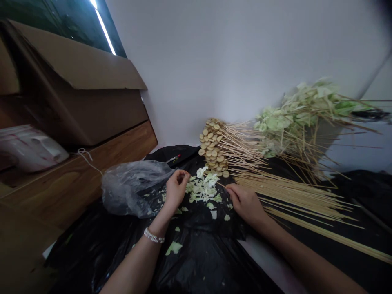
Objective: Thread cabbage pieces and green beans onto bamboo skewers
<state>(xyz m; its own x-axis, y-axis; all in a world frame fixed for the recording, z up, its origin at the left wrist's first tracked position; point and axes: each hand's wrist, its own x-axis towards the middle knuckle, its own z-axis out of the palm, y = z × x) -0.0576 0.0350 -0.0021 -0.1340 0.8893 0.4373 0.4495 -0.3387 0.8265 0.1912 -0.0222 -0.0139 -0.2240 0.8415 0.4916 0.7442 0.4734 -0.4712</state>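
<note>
My right hand (245,202) is closed round a thin wooden skewer (222,185), whose tip end points left toward the cabbage. My left hand (177,188), with a white beaded bracelet at the wrist, has its fingers curled together at the left edge of the cabbage pile; anything between them is too small to make out. Between the two hands lie torn pale green cabbage pieces (200,190) on black plastic (202,249). Beyond them, skewered round slices (212,145) are stacked with their sticks pointing right.
Loose bare skewers (294,196) lie at the right. Behind them is a heap of skewered cabbage (300,110). A clear plastic bag (131,188) sits left of my left hand. A cardboard box (92,110) and a white container (39,149) stand at the left. A wall (226,61) rises behind.
</note>
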